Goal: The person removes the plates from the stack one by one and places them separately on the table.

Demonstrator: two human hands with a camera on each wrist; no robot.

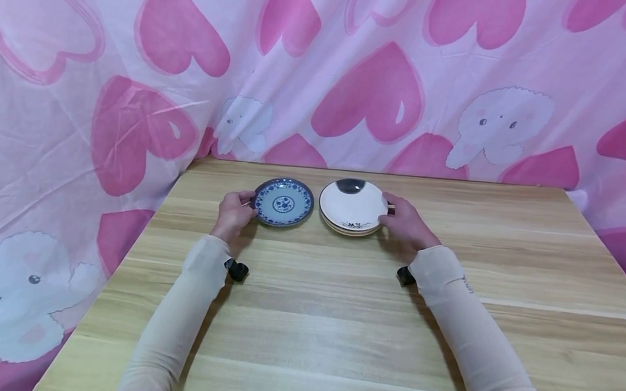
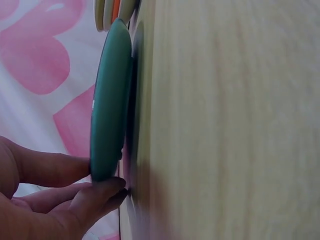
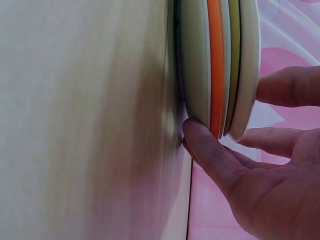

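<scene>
My left hand [image 1: 233,214] pinches the left rim of a blue-and-white patterned plate [image 1: 284,203], thumb on top and fingers beneath. From the left wrist side this plate [image 2: 111,100] shows a teal underside close above the table. To its right is a stack of several plates, topped by a white plate [image 1: 351,205] with a black patch and a small floral print. My right hand [image 1: 407,222] holds the right edge of that stack. In the right wrist view, its thumb is on the top plate [image 3: 250,70] and fingertips touch the bottom plate [image 3: 196,65]; an orange plate [image 3: 216,65] shows between.
The plates are toward the far side of a wood-grain table [image 1: 308,322]. A pink curtain [image 1: 368,88] with hearts and cartoon animals hangs behind the table and along its left. Each wrist wears a small black device [image 1: 236,270].
</scene>
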